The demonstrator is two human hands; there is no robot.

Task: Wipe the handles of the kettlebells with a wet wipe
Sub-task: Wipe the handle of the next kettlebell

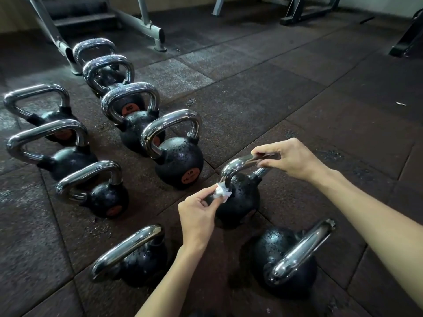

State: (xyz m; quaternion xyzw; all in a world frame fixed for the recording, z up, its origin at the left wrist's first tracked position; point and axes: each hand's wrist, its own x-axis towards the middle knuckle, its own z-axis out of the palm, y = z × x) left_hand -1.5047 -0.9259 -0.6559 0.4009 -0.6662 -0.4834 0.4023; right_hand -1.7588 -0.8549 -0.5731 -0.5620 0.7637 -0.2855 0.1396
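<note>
A black kettlebell (pixel 240 200) with a chrome handle (pixel 233 167) stands on the rubber floor in the middle right. My right hand (pixel 288 159) grips the top of that handle. My left hand (pixel 198 213) pinches a crumpled white wet wipe (pixel 221 191) against the lower left leg of the handle, where it meets the ball. Two more kettlebells lie nearer to me, one at the lower middle (pixel 137 257) and one at the lower right (pixel 286 259).
Several other chrome-handled kettlebells stand in two rows to the left, the nearest (pixel 179 161) just left of the held one. A grey machine frame (pixel 146 26) stands at the back. Dark rubber floor tiles (pixel 320 99) spread out to the right.
</note>
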